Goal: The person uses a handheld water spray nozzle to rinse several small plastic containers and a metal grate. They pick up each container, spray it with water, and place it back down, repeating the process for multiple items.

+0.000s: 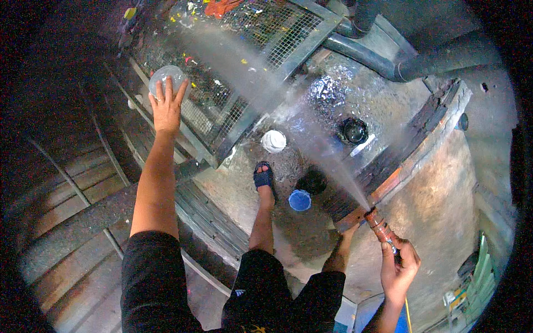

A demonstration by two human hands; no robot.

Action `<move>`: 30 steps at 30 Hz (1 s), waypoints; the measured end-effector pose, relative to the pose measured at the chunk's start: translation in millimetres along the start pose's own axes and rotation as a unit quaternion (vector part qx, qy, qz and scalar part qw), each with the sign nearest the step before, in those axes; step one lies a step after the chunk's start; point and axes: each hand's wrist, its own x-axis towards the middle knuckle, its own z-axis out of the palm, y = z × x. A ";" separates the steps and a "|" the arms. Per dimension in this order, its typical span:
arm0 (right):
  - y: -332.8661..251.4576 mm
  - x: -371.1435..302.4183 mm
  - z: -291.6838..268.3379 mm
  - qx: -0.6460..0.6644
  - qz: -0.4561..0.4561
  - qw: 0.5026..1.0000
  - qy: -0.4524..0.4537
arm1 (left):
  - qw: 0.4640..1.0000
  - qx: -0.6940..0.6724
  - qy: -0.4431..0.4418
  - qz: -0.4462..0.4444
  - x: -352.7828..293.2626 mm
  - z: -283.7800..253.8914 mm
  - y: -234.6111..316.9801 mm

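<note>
My left hand [167, 110] reaches far forward with its fingers spread flat over a translucent round plastic lid or tub [165, 75]. That round piece is at the left edge of a metal mesh rack [302, 47], and whether it is held there or only touched is hard to see. At the lower right, my right hand [398, 266] is closed around a reddish-brown spray nozzle [379, 225]. A wide jet of water [327, 150] leaves the nozzle and crosses to the upper left, over the rack.
Scraps of yellow, white and red litter the rack, beside a red-orange piece [222, 6]. On the wet floor stand a white tub [273, 141], a blue tub [300, 200] and a black round container [354, 131]. My sandalled foot [263, 175] is near them. Dark pipes [366, 56] run upper right; steps [72, 200] lie left.
</note>
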 end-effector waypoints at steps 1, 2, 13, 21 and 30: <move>4.6 -2.7 -1.9 -0.002 -0.001 1.000 0.002 | 1.000 -0.010 0.003 0.002 0.2 -0.4 4.8; 9.4 -5.3 -3.2 0.000 0.000 1.000 -0.006 | 0.989 -0.139 0.004 -0.046 1.4 -0.5 9.7; 40.7 -28.0 -6.9 0.063 -0.014 0.998 -0.011 | 0.478 -0.794 -0.149 -0.345 0.0 12.2 22.4; 36.2 -33.6 -10.3 0.065 0.017 0.998 -0.021 | 0.661 -0.642 -0.199 -0.333 -5.9 29.6 36.3; 35.0 -38.8 -3.3 0.056 -0.006 0.998 -0.043 | 0.787 -0.564 -0.102 -0.228 1.8 38.4 80.2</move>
